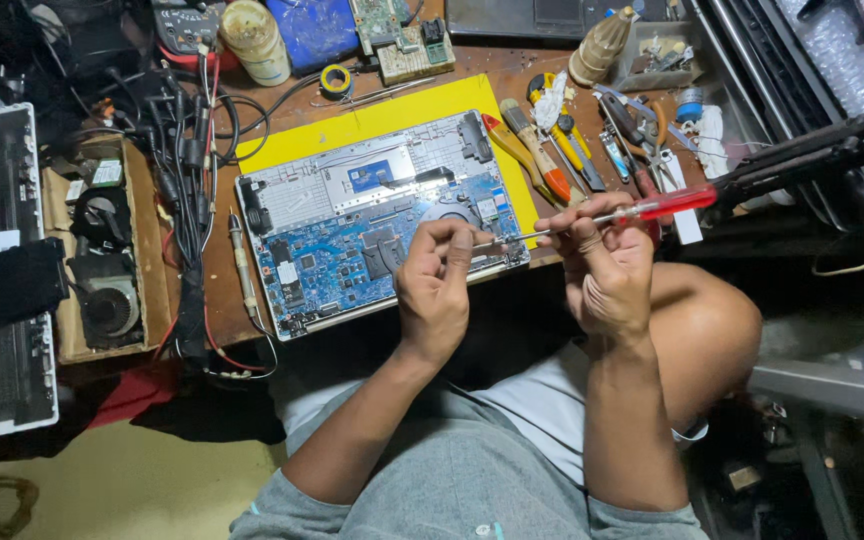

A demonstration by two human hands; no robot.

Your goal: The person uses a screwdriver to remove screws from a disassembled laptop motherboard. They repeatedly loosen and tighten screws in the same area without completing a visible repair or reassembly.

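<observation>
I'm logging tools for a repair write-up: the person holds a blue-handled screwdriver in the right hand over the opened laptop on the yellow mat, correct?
Not quite: the head view shows the screwdriver has a red handle, not blue. The right hand does hold it, its tip by the left hand, over the opened laptop on the yellow mat.
</observation>
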